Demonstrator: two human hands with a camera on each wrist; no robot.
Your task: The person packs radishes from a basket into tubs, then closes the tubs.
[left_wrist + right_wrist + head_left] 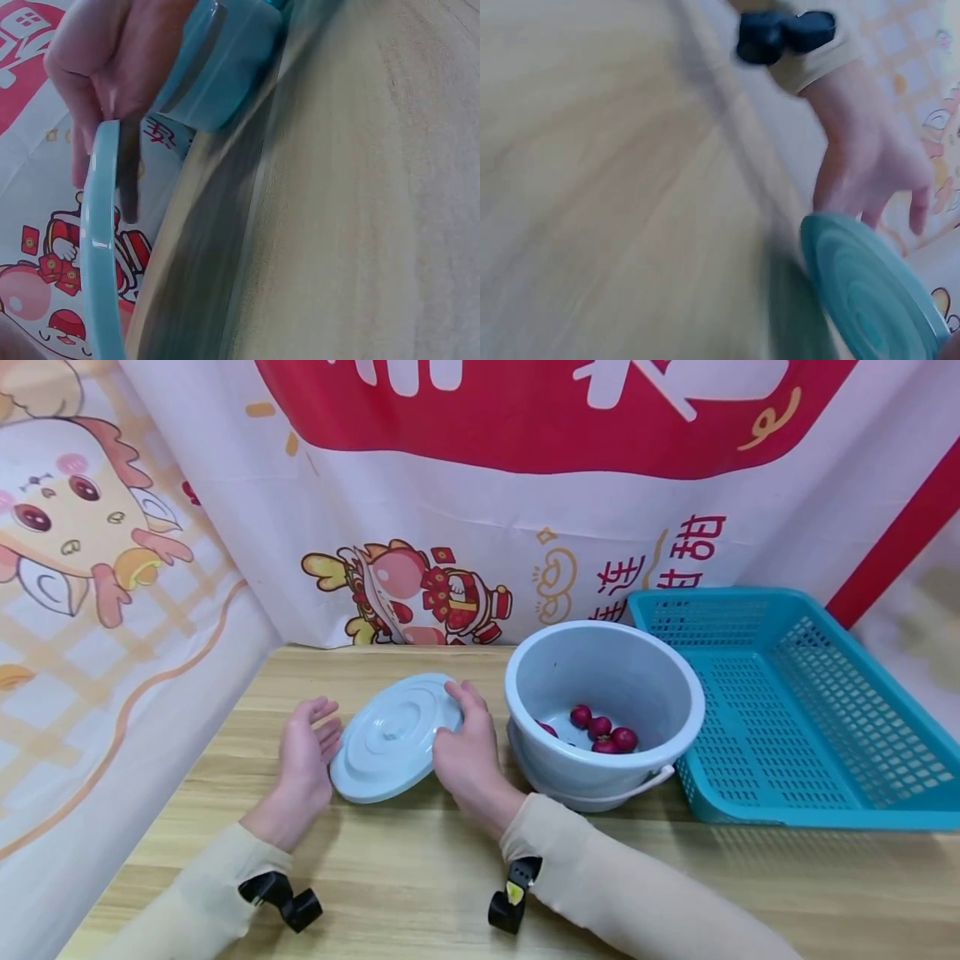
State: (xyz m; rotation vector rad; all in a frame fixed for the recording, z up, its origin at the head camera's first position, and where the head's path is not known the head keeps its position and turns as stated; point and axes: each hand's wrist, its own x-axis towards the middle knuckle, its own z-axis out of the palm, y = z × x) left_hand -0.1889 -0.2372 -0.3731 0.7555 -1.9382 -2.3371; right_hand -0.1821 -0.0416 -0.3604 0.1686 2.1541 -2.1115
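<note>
A round pale-blue lid with raised rings is held tilted above the wooden table. My right hand pinches its right rim between thumb and fingers. The left wrist view shows the lid edge-on, hanging from the right hand. My left hand is at the lid's left rim with fingers loosely extended; whether they touch it is hard to tell. Right of the hands stands a pale-blue bucket, uncovered, with several small purplish-red round pieces on its bottom.
A teal plastic basket with perforated walls sits right of the bucket. The bucket's handle hangs down at its front. Printed cloth hangs behind the wooden table and along its left side.
</note>
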